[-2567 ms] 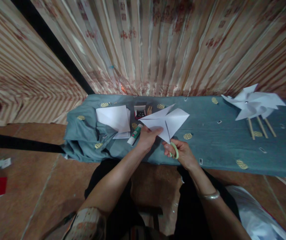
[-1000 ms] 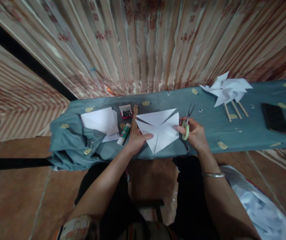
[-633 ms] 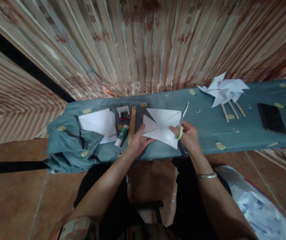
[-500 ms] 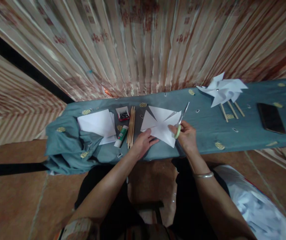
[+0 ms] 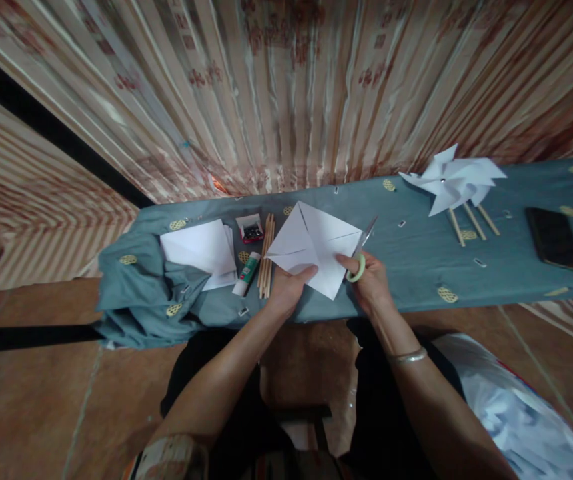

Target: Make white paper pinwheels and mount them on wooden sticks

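Observation:
A white paper square [image 5: 327,241], slit inward from its corners, is between my two hands. My left hand [image 5: 289,290] grips its lower left edge, thumb on top and the other fingers hidden underneath. In my right hand [image 5: 370,279] is a pair of scissors [image 5: 365,239] with pale green handles, the blades pointing up and away. The right thumb also rests on the paper's right edge. Just left of the paper lies a bundle of wooden sticks [image 5: 266,261], its top partly close under the paper's left corner.
A glue stick [image 5: 247,273], a small open box of dark pieces [image 5: 251,230] and stacked white paper [image 5: 201,247] lie to the left. Paper pinwheels [image 5: 459,180] on sticks and a black phone [image 5: 555,238] lie right. A plastic bag [image 5: 521,407] stands on the floor.
The paper has turned, and its slit flaps now sit closer together. My left hand went from pressing flat beside it to gripping its edge. The scissors stay in my right hand.

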A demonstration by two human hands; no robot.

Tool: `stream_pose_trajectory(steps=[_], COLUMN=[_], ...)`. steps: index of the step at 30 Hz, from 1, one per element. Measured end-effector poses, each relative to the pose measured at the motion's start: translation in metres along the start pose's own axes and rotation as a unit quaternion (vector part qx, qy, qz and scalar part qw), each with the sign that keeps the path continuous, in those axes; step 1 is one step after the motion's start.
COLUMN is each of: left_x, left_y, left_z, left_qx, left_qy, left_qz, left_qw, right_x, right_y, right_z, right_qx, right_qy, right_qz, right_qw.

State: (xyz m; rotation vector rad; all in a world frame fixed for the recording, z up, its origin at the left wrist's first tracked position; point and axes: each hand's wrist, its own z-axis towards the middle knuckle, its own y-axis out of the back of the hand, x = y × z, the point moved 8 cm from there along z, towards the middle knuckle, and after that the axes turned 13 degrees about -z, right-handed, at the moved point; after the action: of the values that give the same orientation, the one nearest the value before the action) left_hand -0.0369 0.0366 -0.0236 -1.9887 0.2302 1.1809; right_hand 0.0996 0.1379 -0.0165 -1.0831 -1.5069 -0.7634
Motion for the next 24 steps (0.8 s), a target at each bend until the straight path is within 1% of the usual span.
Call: stream_pose_trajectory(steps=[6, 10, 12, 15, 17, 20, 22, 24], left_x=[-0.008, -0.017, -0.025, -0.038, -0.046, -0.056, -0.06, -0.06], left_y=[0.0, 0.007, 0.011, 0.018, 0.023, 0.027, 0.029, 0.03], left_z=[0.002, 0.012, 0.019, 0.028, 0.032, 0.035, 0.037, 0.037], left_qx=[0.002, 0.0, -0.005, -0.018, -0.03, -0.036, -0.042, -0.046], left_qy=[-0.037, -0.08, -0.097, -0.113, -0.125, -0.144, -0.154, -0.156], left_qz=[0.02, 0.043, 0.051, 0.043, 0.03, 0.019, 0.02, 0.022], left_qw=[0.999, 0.996, 0.994, 0.993, 0.991, 0.989, 0.987, 0.986], right_x=[-0.006, -0.003, -0.002, -0.005, -0.01, -0.017, -0.021, -0.023], right_y=[-0.003, -0.002, -0.003, -0.011, -0.018, -0.029, -0.035, -0.039], right_z=[-0.002, -0.004, -0.006, -0.014, -0.024, -0.041, -0.052, -0.059], right_qx=[0.005, 0.013, 0.034, 0.119, 0.189, 0.283, 0.332, 0.363], right_qy=[-0.02, -0.011, -0.002, -0.013, -0.033, -0.068, -0.087, -0.1], right_qz=[0.02, -0.029, -0.067, -0.128, -0.156, -0.166, -0.17, -0.177], right_qw=[1.0, 0.999, 0.997, 0.984, 0.969, 0.942, 0.924, 0.909])
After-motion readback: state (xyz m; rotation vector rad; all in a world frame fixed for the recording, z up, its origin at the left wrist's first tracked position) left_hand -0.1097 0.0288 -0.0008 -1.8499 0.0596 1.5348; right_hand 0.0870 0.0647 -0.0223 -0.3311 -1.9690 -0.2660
